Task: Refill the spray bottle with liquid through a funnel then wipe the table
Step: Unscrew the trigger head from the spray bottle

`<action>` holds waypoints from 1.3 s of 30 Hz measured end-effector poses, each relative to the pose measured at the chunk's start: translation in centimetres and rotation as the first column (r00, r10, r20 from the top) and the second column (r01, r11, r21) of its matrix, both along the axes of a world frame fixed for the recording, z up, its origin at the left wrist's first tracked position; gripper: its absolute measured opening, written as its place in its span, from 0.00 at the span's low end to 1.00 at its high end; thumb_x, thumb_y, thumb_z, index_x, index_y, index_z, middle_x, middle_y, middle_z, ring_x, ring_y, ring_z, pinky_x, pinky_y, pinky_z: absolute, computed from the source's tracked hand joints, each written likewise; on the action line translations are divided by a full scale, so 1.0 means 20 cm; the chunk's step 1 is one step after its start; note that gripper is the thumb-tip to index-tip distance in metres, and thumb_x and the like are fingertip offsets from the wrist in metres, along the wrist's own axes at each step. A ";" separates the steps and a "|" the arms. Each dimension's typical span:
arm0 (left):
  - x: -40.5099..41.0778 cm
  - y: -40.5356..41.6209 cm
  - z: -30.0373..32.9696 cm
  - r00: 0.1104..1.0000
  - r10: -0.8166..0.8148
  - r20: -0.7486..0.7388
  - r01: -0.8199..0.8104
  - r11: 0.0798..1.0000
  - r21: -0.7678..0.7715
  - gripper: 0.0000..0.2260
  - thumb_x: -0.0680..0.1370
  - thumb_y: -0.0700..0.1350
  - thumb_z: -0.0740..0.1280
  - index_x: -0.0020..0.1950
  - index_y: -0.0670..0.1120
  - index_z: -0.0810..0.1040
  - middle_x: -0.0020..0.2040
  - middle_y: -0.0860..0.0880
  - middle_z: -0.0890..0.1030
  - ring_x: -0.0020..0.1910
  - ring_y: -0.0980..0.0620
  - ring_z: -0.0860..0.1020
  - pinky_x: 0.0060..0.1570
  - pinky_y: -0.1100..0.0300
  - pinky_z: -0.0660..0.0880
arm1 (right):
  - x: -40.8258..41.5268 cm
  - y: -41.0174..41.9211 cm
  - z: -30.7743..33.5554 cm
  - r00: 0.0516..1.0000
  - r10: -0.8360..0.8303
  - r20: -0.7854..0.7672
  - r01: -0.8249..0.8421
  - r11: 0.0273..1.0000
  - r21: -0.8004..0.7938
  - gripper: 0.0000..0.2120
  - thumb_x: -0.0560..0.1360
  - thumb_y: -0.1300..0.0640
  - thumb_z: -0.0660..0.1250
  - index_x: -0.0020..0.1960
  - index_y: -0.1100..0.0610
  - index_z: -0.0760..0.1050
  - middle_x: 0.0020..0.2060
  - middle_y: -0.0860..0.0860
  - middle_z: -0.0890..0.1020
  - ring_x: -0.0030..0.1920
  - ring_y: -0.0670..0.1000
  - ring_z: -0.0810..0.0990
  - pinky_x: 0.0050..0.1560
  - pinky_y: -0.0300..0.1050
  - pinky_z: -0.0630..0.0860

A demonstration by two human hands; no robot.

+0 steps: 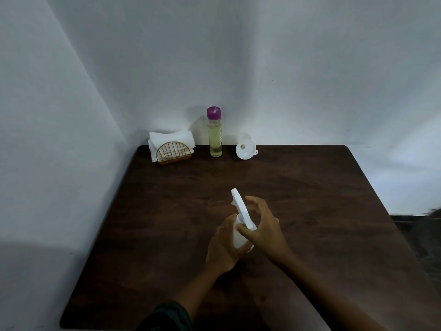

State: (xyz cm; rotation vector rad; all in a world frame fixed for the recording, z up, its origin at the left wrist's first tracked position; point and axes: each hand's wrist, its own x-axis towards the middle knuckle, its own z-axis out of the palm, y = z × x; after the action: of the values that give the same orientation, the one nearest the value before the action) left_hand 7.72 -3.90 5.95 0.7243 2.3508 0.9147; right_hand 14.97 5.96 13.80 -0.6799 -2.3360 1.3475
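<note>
Spray bottle [239, 236] gripped by left hand [223, 247] and right hand [263, 231] over dark wooden table [155, 211], white walls [262, 68].

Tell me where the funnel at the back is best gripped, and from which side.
Probably by the rim of the funnel. It lies tipped on its side, wide mouth facing the camera, small tab at lower right. The right hand could come from the front, pinching the upper rim. The bottle stands apart on its left.
</note>
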 end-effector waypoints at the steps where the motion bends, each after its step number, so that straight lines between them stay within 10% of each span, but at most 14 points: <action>1: 0.00 -0.01 -0.01 1.000 0.009 -0.002 -0.009 0.999 0.035 0.35 0.68 0.62 0.71 0.71 0.55 0.62 0.65 0.59 0.71 0.64 0.59 0.70 0.65 0.55 0.71 | -0.01 -0.01 0.01 1.000 -0.012 0.006 0.012 1.000 -0.011 0.34 0.59 0.41 0.74 0.61 0.37 0.63 0.51 0.36 0.77 0.56 0.41 0.76 0.60 0.58 0.73; 9: 0.00 0.00 0.02 0.999 0.013 -0.040 -0.012 1.000 0.015 0.34 0.71 0.59 0.71 0.72 0.53 0.62 0.64 0.58 0.69 0.66 0.57 0.69 0.65 0.58 0.67 | -0.02 -0.01 0.00 1.000 -0.001 -0.007 0.001 0.997 -0.077 0.25 0.68 0.59 0.75 0.60 0.49 0.68 0.51 0.42 0.79 0.51 0.37 0.79 0.49 0.33 0.76; 16: 0.02 -0.03 0.01 0.999 0.030 -0.033 -0.027 0.996 0.082 0.36 0.68 0.63 0.71 0.72 0.56 0.61 0.68 0.56 0.72 0.66 0.57 0.71 0.64 0.53 0.72 | -0.03 0.02 0.00 1.000 0.030 -0.001 -0.030 0.998 -0.058 0.35 0.58 0.46 0.78 0.61 0.52 0.68 0.52 0.45 0.75 0.53 0.41 0.75 0.51 0.35 0.74; 24: 0.00 -0.01 0.03 0.999 0.001 -0.045 0.002 0.997 0.071 0.32 0.71 0.61 0.69 0.71 0.55 0.62 0.67 0.56 0.71 0.66 0.56 0.71 0.65 0.60 0.70 | -0.01 0.04 0.01 0.988 0.151 -0.013 -0.151 0.981 -0.121 0.26 0.68 0.63 0.71 0.64 0.52 0.68 0.57 0.45 0.78 0.57 0.40 0.77 0.57 0.41 0.77; 28: 0.01 -0.03 0.03 0.999 0.016 -0.046 -0.011 0.994 0.109 0.35 0.67 0.63 0.70 0.71 0.56 0.63 0.65 0.58 0.74 0.63 0.58 0.73 0.62 0.56 0.74 | -0.02 0.02 -0.01 0.992 0.121 0.015 -0.120 0.990 -0.079 0.35 0.59 0.48 0.77 0.63 0.47 0.67 0.56 0.42 0.74 0.58 0.43 0.73 0.56 0.40 0.74; 39: 0.01 -0.01 0.02 0.996 0.011 -0.087 -0.005 0.998 0.070 0.40 0.67 0.67 0.69 0.73 0.54 0.58 0.68 0.55 0.71 0.64 0.57 0.71 0.62 0.55 0.73 | -0.02 0.00 0.03 0.999 0.034 -0.038 -0.037 0.997 -0.072 0.13 0.70 0.62 0.72 0.49 0.49 0.74 0.42 0.40 0.79 0.46 0.35 0.78 0.43 0.28 0.74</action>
State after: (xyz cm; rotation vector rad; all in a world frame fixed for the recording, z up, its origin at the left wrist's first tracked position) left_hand 7.99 -4.16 6.41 0.7977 2.4094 0.9910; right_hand 14.52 5.89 14.39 -0.6324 -2.2903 1.4550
